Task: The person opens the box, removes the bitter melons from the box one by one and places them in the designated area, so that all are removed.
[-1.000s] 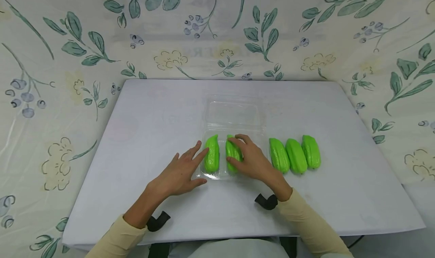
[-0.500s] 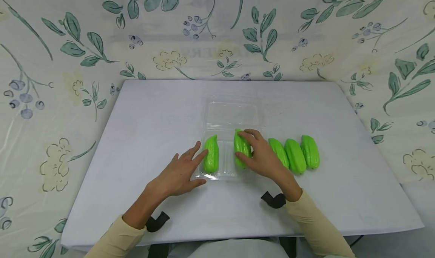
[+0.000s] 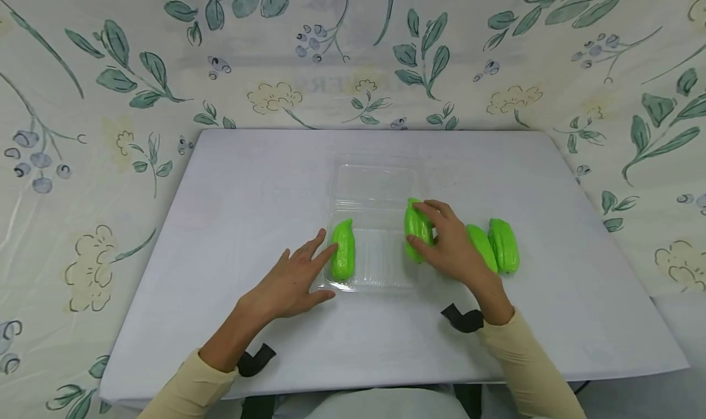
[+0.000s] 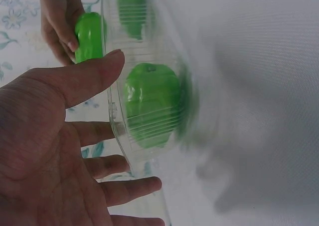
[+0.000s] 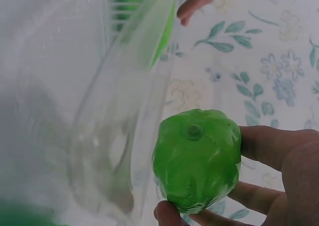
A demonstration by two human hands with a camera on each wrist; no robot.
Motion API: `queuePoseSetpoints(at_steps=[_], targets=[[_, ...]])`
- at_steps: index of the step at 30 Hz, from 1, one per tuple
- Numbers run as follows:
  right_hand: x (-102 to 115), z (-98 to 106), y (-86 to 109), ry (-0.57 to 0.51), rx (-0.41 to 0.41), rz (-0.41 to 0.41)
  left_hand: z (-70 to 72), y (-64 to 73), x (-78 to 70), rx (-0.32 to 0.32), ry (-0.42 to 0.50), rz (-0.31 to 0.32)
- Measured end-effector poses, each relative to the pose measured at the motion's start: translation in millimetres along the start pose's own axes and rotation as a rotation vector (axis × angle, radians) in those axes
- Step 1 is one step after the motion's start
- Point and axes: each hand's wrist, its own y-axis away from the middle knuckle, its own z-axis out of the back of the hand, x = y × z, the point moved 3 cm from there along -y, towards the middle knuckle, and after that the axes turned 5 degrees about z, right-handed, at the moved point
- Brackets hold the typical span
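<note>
My right hand (image 3: 455,244) grips a glossy green ribbed fruit (image 3: 415,226) between thumb and fingers, raised near the right rim of a clear plastic clamshell box (image 3: 375,269). The right wrist view shows the held fruit end-on, with a small round stub (image 5: 194,131). Inside the box, at its left side, lies another green ribbed fruit (image 3: 343,250). My left hand (image 3: 295,281) is spread at the box's left edge, fingers fairly straight; in the left wrist view its thumb (image 4: 107,74) is right at the rim.
The box's clear lid (image 3: 377,183) lies folded back, away from me. Two more green ribbed fruits (image 3: 504,245) show on the white table (image 3: 579,309) to the right, partly behind my right hand. Black straps (image 3: 256,360) hang at both wrists. A floral cloth (image 3: 353,51) surrounds the table.
My right hand has lifted the green ribbed fruit from the box's middle and carried it rightward, now covering the nearest fruit on the table. The left hand has stayed in place.
</note>
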Motion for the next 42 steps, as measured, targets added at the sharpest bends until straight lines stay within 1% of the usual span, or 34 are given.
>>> queuePoseSetpoints(at_steps=[4,9,16,26,34,42], targets=[[-5.2,8.6,5.1,0.013,-0.021,-0.015,-0.4,-0.1,0.2,0.0,-0.002,-0.001],[-16.3,20.9,12.7,0.028,-0.077,-0.01,-0.9,-0.2,0.7,-0.003,-0.003,-0.002],[-28.8,38.4,23.8,0.039,-0.113,-0.06,-0.8,-0.3,0.8,-0.001,0.005,0.005],[-36.0,57.2,37.0,0.092,-0.179,-0.104,-2.3,0.3,1.6,-0.002,0.011,0.001],[-52.9,70.9,49.9,0.13,-0.229,-0.126,-3.5,0.0,2.3,-0.004,0.008,-0.001],[-66.0,87.1,61.5,0.182,-0.257,-0.177,-0.9,-0.4,2.1,0.007,-0.002,-0.004]])
